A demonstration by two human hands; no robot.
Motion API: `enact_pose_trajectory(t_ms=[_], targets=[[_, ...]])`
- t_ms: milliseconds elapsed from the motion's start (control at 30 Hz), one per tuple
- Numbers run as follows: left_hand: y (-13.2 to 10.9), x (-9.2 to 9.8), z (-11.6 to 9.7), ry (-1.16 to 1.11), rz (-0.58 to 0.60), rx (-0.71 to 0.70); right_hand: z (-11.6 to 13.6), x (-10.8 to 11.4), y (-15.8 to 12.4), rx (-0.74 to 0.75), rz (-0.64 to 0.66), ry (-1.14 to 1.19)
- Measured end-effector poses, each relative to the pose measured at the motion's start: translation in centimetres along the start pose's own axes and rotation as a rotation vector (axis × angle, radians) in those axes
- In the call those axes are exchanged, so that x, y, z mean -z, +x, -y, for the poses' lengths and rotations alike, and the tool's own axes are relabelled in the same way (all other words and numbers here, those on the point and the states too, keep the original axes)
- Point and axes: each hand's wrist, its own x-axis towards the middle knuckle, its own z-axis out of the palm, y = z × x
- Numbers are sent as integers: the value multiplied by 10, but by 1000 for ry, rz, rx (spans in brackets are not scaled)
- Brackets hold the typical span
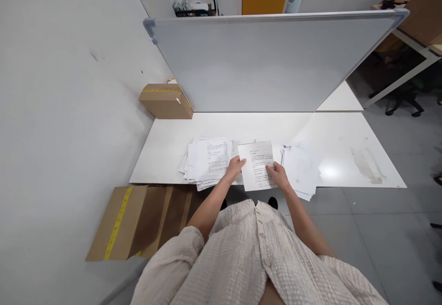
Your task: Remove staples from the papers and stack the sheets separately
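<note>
A printed sheet of paper (pixel 257 167) is held up between my two hands over the table's front edge; whether it is one sheet or more I cannot tell. My left hand (pixel 236 167) pinches its left edge, thumb on top. At the right edge, my right hand (pixel 277 175) grips it the same way, thumb lying on the print. Just left of my left hand lies an untidy stack of printed papers (pixel 210 160). Another loose pile of papers (pixel 300 171), mostly blank on top, lies right of my right hand and overhangs the front edge.
The white table (pixel 165 153) carries a whiteboard (pixel 262 61) standing along its back. A closed cardboard box (pixel 165 104) sits at the back left corner. Below the left front edge stands an open cardboard box (pixel 120 222). A brownish stain (pixel 368 164) marks the table's right end.
</note>
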Motion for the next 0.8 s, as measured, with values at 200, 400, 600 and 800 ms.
enact_pose_trajectory(t_ms=[200, 400, 600, 800], targets=[[-20, -28, 22, 139, 203, 172, -17, 35, -6, -106, -148, -97], [-24, -36, 45, 379, 291, 221, -41, 80, -25, -273, -175, -211], [-3, -18, 51, 653, 118, -13, -60, 85, -32, -369, -81, -218], [17, -20, 50, 853, 111, -166, -71, 65, -17, -364, -65, -223]])
